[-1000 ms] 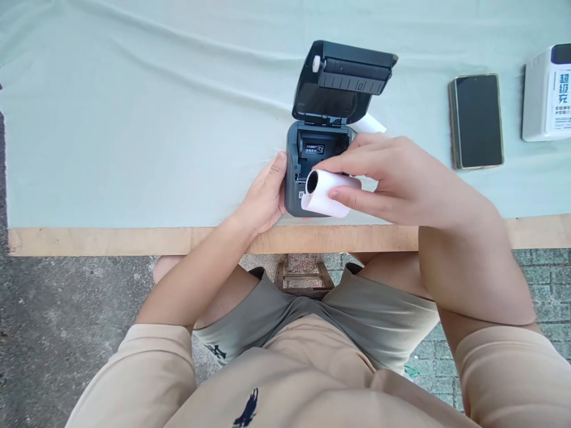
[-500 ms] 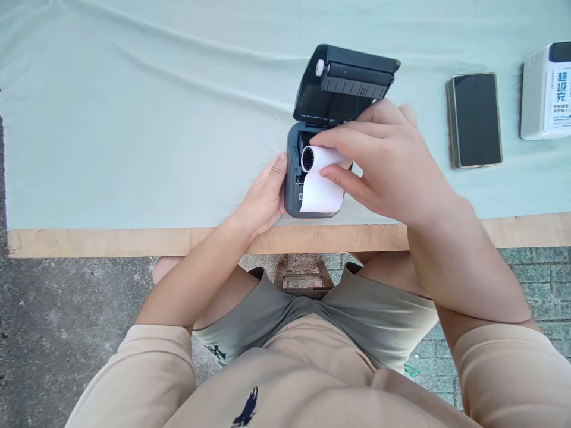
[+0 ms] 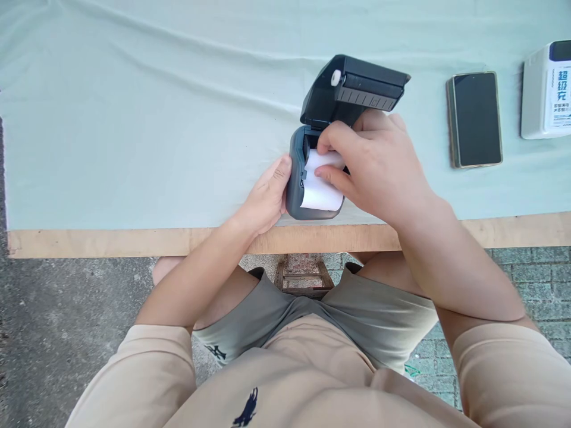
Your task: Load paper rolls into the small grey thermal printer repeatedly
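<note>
A small dark label printer [image 3: 295, 172] stands near the table's front edge with its hinged lid [image 3: 321, 95] raised. My left hand [image 3: 270, 193] grips the printer's left side, thumb along its edge. Inside the printer sits a white paper roll [image 3: 323, 193], its loose end lying over the front of the compartment. My right hand [image 3: 379, 157] is above it, with thumb and index finger bent round the roll. The other right fingers are behind, near the lid, and partly hidden. A black roller and a white gear show on the lid's underside.
To the right lies a dark-screened phone [image 3: 477, 119]. Beyond it is a white box-shaped device [image 3: 535, 95] with blue lettering, cut off by the frame. A pale green cloth [image 3: 156, 137] covers the table, whose wooden edge [image 3: 111, 242] runs along my side.
The paper roll has gone down into the printer's compartment, and its open core end no longer shows. My right hand moved slightly left and the lid shifted right and tipped forward.
</note>
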Motion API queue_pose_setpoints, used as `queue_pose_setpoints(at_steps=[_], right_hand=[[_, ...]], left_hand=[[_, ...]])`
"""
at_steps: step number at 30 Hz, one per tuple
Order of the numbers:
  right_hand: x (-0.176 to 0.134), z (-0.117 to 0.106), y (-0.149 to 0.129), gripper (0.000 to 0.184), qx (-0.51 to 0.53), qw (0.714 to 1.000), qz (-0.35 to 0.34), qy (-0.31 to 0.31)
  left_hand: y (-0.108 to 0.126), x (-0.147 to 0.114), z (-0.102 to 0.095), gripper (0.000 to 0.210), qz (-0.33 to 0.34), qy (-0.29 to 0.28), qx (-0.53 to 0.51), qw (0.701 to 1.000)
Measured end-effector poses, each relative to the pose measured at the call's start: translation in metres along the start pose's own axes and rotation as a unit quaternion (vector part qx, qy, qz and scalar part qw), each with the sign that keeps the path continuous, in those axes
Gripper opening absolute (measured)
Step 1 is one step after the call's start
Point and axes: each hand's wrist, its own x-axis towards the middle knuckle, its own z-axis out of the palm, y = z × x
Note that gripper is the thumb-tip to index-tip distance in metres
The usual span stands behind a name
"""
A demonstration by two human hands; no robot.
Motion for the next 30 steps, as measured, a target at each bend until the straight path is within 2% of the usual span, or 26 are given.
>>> queue_pose_setpoints(at_steps=[6,12,17,22,28,30], right_hand=[[0.001,-0.002,-0.009,0.005,-0.007,1.0,0.025,0.0],[0.001,-0.012,-0.011,0.022,0.011,0.999,0.025,0.021],[-0.002,-0.013,-0.014,0.03,0.025,0.997,-0.046,0.062],[-0.011,-0.001,-0.019,0.016,0.015,0.991,-0.128,0.035],[-0.016,0.005,-0.016,0.011,-0.02,0.979,-0.178,0.095],[-0.015,0.005,-0.015,0.015,0.006,0.977,-0.183,0.112]], left_hand=[[-0.005,0.002,-0.004,0.041,0.013,-0.026,-0.01,1.0],[-0.004,0.004,-0.005,0.046,0.0,0.002,-0.015,1.0],[-0.001,0.004,-0.006,0.053,-0.018,-0.004,-0.025,1.0],[0.003,0.003,-0.004,0.05,0.001,0.0,-0.052,0.999],[0.003,0.004,-0.005,0.051,-0.013,-0.002,-0.046,0.999],[0.003,0.004,-0.006,0.05,-0.008,-0.011,-0.051,0.999]])
